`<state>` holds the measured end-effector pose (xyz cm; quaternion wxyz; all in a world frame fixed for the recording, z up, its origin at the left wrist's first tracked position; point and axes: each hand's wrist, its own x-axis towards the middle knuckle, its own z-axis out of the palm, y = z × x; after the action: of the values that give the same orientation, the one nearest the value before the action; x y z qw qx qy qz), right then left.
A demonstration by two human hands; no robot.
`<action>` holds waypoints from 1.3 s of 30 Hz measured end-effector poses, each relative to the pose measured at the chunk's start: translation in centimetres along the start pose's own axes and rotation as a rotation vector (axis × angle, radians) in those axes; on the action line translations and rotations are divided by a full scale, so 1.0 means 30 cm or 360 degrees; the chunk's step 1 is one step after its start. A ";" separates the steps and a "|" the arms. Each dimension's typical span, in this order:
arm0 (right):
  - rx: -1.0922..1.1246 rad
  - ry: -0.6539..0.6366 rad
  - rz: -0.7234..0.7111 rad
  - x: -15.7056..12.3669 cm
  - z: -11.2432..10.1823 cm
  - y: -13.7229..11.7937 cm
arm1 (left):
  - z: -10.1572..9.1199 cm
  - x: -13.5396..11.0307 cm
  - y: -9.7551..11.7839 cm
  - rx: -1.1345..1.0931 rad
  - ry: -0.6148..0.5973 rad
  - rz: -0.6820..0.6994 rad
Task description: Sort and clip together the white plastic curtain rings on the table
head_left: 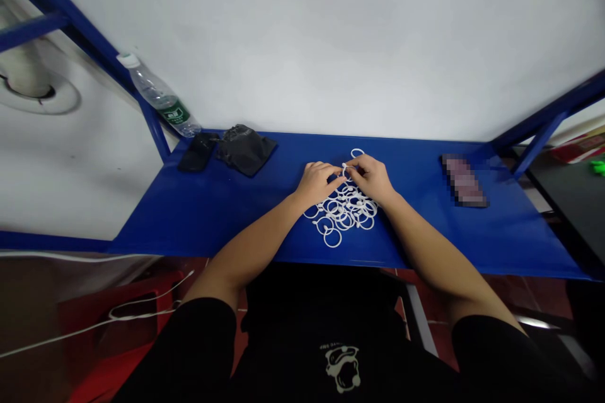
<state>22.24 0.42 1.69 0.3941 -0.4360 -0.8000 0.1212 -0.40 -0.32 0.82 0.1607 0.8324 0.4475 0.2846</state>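
Observation:
A heap of several white plastic rings [344, 215] lies on the blue table [227, 214] in front of me. My left hand [317, 181] and my right hand [371, 176] meet just above the far side of the heap. Both pinch one small white ring [345, 169] between their fingertips. A single white ring [358, 152] lies apart, just beyond my right hand.
A plastic water bottle [161, 98] leans at the table's back left corner. Beside it lie a dark phone [198, 152] and a crumpled black bag [246, 148]. A blurred flat object [464, 181] lies at the right. Blue frame bars rise at both ends. A white wall is behind.

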 end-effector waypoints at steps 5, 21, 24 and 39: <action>0.0062 -0.0141 -0.0014 -0.011 -0.006 -0.021 | -0.001 -0.001 -0.002 0.0009 0.0113 0.0018; 0.0341 -0.0260 0.0191 0.000 -0.024 -0.037 | 0.004 0.001 -0.022 -0.0023 0.0230 0.0109; 0.0463 -0.0299 0.0263 -0.001 -0.027 -0.036 | 0.004 0.002 -0.023 -0.0040 0.0240 0.0108; 0.0153 -0.0022 0.0073 0.004 -0.025 -0.010 | 0.000 -0.004 0.006 -0.0049 -0.0090 0.0138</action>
<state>22.57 0.22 2.40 0.4061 -0.4338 -0.7858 0.1715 -0.34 -0.53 0.87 0.1737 0.8562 0.4018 0.2745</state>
